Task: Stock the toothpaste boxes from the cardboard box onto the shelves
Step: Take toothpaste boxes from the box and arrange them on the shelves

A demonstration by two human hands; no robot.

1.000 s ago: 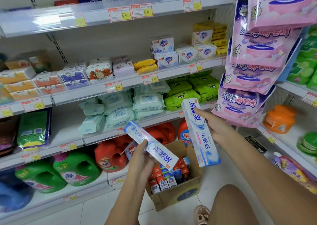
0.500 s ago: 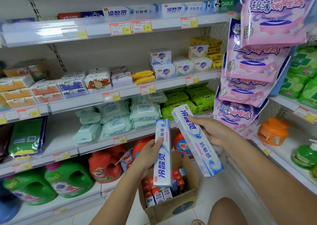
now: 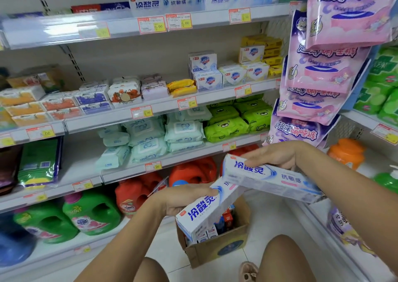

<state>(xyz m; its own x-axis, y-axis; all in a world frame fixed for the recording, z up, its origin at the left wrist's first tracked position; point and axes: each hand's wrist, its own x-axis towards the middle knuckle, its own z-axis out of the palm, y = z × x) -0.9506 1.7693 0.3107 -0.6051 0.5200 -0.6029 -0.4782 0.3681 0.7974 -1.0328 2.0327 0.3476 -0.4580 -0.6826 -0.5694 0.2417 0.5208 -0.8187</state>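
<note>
My left hand [image 3: 183,197] grips a white-and-blue toothpaste box [image 3: 206,210], tilted with its low end toward me. My right hand [image 3: 273,154] grips a second toothpaste box [image 3: 269,179] of the same kind, lying nearly level just above and to the right of the first. The two boxes overlap near the middle. Below them on the floor stands the open cardboard box [image 3: 217,249] with several small packs inside. Matching toothpaste boxes [image 3: 163,1] line the top shelf [image 3: 64,27].
Soap boxes [image 3: 206,70] and wipe packs [image 3: 183,131] fill the middle shelves. Detergent jugs [image 3: 90,212] stand on the lowest shelf. Pink hanging packs [image 3: 327,70] crowd the right side. My knees and one shoe show at the bottom, on white floor tiles.
Both hands dropped lower and came together. The left box swung from upright to a low tilt, the right box levelled out, and now they overlap above the cardboard box.
</note>
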